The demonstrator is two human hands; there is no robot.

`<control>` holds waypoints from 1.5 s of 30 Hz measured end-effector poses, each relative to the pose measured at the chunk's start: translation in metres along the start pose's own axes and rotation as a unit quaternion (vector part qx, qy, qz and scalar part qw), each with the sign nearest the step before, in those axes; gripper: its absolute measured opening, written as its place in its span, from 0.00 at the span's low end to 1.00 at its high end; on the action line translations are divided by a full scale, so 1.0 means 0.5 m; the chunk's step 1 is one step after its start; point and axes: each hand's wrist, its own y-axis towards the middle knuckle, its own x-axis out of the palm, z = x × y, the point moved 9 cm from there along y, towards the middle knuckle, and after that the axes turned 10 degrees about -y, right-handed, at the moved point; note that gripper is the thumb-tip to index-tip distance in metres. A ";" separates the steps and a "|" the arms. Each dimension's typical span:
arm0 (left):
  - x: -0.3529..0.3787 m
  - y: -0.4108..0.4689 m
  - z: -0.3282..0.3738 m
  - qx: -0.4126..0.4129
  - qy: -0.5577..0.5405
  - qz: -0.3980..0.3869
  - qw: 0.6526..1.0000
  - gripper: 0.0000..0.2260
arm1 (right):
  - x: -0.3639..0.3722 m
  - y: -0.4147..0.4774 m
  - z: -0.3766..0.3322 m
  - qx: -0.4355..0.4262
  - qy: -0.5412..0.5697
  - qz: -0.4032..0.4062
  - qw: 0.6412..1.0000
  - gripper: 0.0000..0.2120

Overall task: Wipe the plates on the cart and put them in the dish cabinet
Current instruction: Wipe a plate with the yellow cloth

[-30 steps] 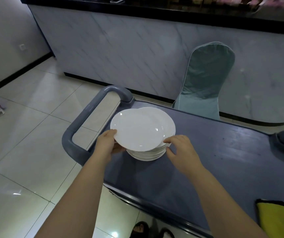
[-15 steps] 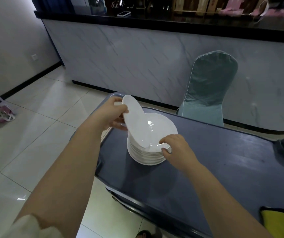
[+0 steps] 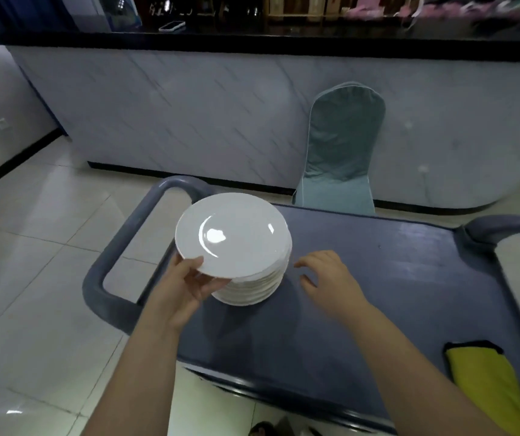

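A stack of white plates [image 3: 254, 286] stands on the left part of the dark blue cart top [image 3: 378, 278]. My left hand [image 3: 186, 284] grips the near left rim of a white plate [image 3: 232, 236], thumb on top, holding it flat over the stack. Whether this plate rests on the stack or hangs just above it I cannot tell. My right hand [image 3: 327, 278] hovers just right of the stack with its fingers loosely spread, holding nothing. A yellow cloth [image 3: 485, 382] lies at the cart's near right corner.
The cart has grey loop handles at its left end [image 3: 117, 253] and right end [image 3: 503, 225]. A teal covered chair [image 3: 343, 152] stands behind the cart against a marble-fronted counter [image 3: 221, 114]. Glossy tiled floor [image 3: 32, 247] spreads to the left.
The plate, tilted up on edge half a second ago, now lies flat over the stack in my left hand. My right hand has let go of the stack's rim and drawn right.
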 end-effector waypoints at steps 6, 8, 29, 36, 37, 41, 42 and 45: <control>0.126 0.035 -0.195 -0.121 -0.006 -0.086 0.989 0.28 | -0.032 -0.121 0.153 0.108 -0.009 0.017 0.994 0.11; 0.176 0.041 -0.268 -0.152 0.008 -0.099 0.983 0.27 | -0.038 -0.181 0.214 0.165 -0.006 0.012 0.986 0.12; 0.352 0.032 -0.719 -0.322 0.068 -0.115 0.937 0.23 | 0.006 -0.564 0.473 0.466 -0.194 -0.152 0.850 0.33; 0.316 0.048 -0.670 -0.278 0.094 -0.115 0.949 0.27 | -0.039 -0.556 0.504 0.473 -0.002 0.015 0.881 0.23; 0.309 0.047 -0.660 -0.273 0.099 -0.113 0.950 0.28 | -0.062 -0.551 0.510 0.485 0.074 0.087 0.867 0.22; 0.287 0.030 -0.629 -0.268 0.112 -0.126 0.949 0.32 | -0.153 -0.420 0.441 0.366 0.195 0.228 0.881 0.20; 0.289 0.022 -0.622 -0.268 0.110 -0.138 0.947 0.31 | -0.151 -0.365 0.403 0.310 0.183 0.196 0.912 0.21; 0.302 -0.002 -0.596 -0.253 0.101 -0.192 0.943 0.27 | -0.111 -0.205 0.283 0.127 0.076 0.098 0.984 0.23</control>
